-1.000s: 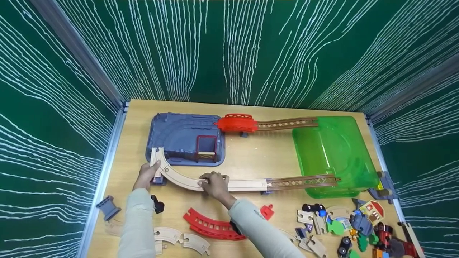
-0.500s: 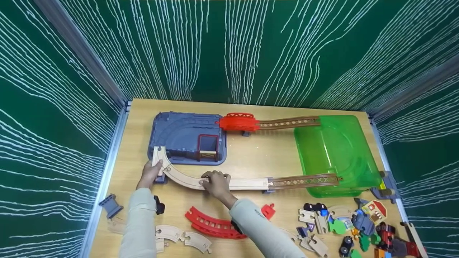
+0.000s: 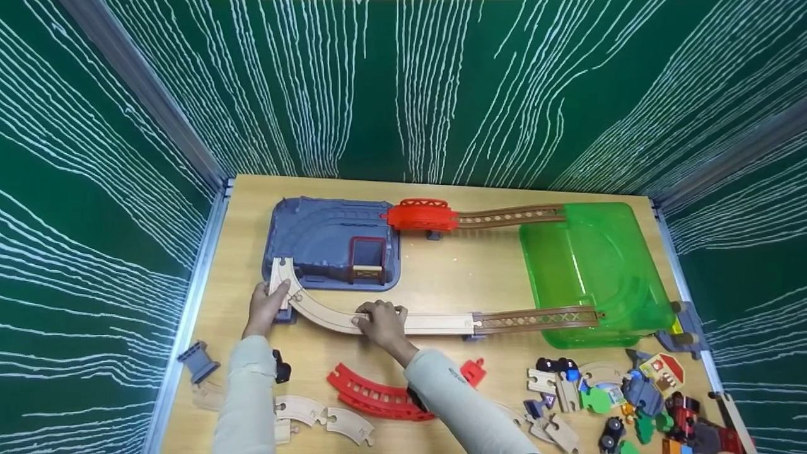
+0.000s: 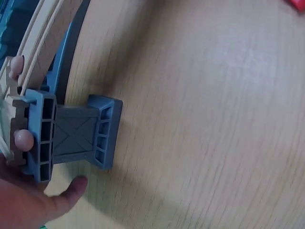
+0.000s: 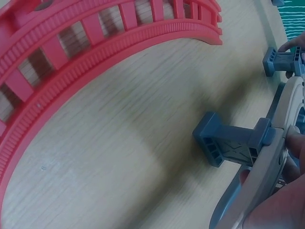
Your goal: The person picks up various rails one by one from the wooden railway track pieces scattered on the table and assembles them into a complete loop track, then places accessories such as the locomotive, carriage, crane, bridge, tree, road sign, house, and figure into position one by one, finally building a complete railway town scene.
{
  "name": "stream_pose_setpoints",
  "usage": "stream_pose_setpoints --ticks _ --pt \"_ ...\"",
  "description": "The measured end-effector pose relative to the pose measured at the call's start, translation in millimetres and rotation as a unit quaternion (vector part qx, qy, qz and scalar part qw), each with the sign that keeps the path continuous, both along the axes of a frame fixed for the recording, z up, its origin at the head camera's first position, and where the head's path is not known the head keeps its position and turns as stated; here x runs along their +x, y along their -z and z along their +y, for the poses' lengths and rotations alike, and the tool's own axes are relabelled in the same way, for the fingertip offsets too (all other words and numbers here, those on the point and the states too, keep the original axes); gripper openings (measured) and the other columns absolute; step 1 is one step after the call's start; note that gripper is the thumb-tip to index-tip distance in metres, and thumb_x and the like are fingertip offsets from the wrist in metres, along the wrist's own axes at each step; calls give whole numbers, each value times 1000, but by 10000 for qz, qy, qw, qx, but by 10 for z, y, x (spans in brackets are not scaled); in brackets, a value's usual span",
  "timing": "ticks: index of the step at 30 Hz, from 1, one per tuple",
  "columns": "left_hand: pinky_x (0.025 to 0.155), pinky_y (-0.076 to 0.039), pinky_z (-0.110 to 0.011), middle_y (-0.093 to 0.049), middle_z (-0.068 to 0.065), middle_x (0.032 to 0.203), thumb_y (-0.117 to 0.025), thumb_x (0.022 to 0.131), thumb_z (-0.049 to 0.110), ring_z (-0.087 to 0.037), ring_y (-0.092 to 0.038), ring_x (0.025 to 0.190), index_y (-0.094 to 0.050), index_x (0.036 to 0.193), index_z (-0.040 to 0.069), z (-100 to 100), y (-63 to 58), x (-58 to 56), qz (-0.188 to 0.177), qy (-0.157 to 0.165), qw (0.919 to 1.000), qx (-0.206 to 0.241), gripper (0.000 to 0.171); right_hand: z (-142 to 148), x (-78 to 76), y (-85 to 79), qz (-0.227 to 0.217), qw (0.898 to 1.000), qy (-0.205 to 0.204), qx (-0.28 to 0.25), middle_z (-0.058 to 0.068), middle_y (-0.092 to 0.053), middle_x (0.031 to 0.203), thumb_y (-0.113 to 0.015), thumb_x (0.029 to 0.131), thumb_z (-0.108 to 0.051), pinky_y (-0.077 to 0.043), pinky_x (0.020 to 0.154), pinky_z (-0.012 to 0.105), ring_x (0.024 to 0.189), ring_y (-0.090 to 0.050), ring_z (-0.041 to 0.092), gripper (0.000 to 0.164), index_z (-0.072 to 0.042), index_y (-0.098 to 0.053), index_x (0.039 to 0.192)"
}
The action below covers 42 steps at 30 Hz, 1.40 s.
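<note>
My left hand [image 3: 265, 306] grips the forked end of a pale wooden switch track [image 3: 282, 272], its thumb lying across the top. Under that end stands a grey support pillar [image 4: 78, 131], with my fingertips right at its top in the left wrist view. A curved wooden track [image 3: 321, 313] runs from there to a straight wooden track [image 3: 438, 325]. Around the joint of these two, my right hand [image 3: 383, 325] pinches the track from above. Another grey pillar [image 5: 233, 140] sits beneath this joint in the right wrist view. The far fork tip overlaps the grey plastic base [image 3: 315, 239].
A red bridge [image 3: 421, 215] and brown tracks [image 3: 536, 320] link the base and a green tub [image 3: 592, 265]. Red curved track [image 3: 378, 397], loose wooden tracks [image 3: 347, 425] and a grey pillar [image 3: 198, 362] lie nearer. Toy pieces crowd the right, including a red engine [image 3: 684, 410].
The head view has shifted slightly, so the whole scene sits a little farther right. Both hands keep their places on the wooden track.
</note>
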<state>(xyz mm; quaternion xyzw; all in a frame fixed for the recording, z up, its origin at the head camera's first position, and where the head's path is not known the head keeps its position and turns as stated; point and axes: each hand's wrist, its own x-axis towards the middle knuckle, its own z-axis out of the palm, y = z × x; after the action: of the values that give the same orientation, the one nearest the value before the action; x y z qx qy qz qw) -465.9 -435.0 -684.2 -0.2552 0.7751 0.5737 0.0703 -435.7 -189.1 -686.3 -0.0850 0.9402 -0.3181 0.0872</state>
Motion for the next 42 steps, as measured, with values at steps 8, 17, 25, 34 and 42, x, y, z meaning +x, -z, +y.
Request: stream_pose_setpoints --ticks 8,17,25,34,42 --pt "92 -32 -41 -46 -16 120 -37 91 27 -29 -43 110 -36 126 1 80 -166 83 238 -298 9928 -1137 44 75 -46 -31 41 10000 47 6 -8 -47 66 -62 79 -36 -25 83 49 73 -47 15 21 -20 -67 92" --pt "93 -32 -42 -45 -20 117 -39 92 22 -32 -42 110 -36 126 -1 67 -179 404 669 -229 9911 -1131 41 203 -115 -99 262 9981 37 -558 1 -59 99 -55 84 -22 -21 93 51 94 -48 21 19 -16 -63 100" --pt "92 -27 -52 -36 -25 127 -45 86 13 -43 -31 115 -33 128 -1 -371 -50 842 -57 -632 9774 -2019 46 430 -59 -254 922 9909 -379 -903 0 -56 106 -52 83 -13 -29 87 44 101 -43 20 20 -13 -61 101" --pt "85 -27 -57 -25 -34 120 -52 81 29 -47 -21 111 -15 131 -11 -635 128 1106 -1253 -1069 9571 -2382 74 733 200 -327 1883 9717 -1048 -972 -2 -56 100 -54 81 -6 -36 83 36 97 -45 16 20 -12 -61 99" --pt "87 -18 -65 -24 -35 122 -39 87 39 -47 -21 113 -4 132 -11 -608 167 1189 -2286 -1400 9358 -2289 76 1032 503 -388 2238 9554 -1516 -1192 -1 -56 100 -56 81 -8 -39 84 28 96 -46 14 18 -10 -61 98"
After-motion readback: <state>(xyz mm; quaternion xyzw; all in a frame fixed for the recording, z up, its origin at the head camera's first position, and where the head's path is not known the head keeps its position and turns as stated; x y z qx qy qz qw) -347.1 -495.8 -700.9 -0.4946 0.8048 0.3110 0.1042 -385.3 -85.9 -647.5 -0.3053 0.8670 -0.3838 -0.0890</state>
